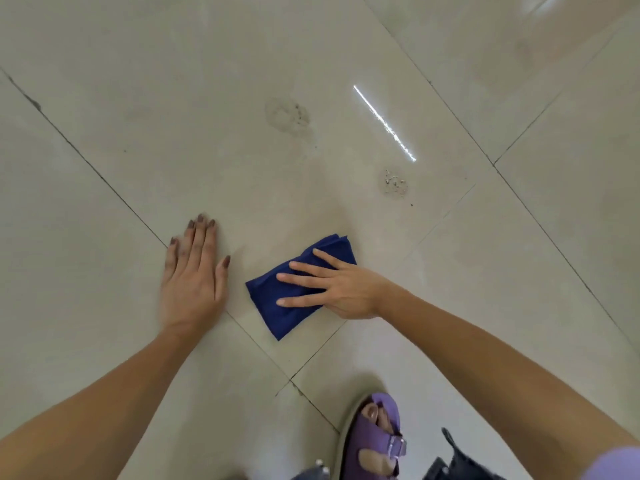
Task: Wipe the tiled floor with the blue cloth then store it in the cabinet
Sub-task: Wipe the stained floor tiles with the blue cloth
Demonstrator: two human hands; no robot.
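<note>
Right hand (341, 289) lay flat, fingers spread, pressing the folded blue cloth (294, 292) onto the tiled floor (242, 150); left hand (194, 275) rested flat just beside it.

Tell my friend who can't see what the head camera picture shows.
A person's right hand presses a folded blue cloth flat on a pale tiled floor. The left hand lies flat on the tiles beside it. Two dirty smudges sit farther ahead, and a purple sandal shows at the bottom.
</note>
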